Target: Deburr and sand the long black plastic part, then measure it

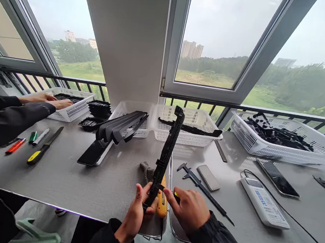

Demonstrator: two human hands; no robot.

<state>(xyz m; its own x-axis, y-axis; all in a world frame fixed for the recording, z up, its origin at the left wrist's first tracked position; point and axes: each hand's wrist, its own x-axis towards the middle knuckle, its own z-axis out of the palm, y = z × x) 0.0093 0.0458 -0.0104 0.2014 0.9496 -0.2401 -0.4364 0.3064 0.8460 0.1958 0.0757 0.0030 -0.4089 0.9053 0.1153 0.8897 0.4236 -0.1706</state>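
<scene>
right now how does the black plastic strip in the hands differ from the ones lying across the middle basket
The held strip stands nearly upright, its lower end pinched by the left hand and right hand; the basket strips lie flat, jutting over the rim of the basket. The held strip is a single piece with notched edges; the basket strips are a bundle with smoother, blade-like faces. All are long, narrow and black.

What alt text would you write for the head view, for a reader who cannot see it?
Left hand and right hand hold a long black plastic part upright above a grey table. White baskets of black parts line the windows; a co-worker's hands reach into the far-left basket.
</scene>
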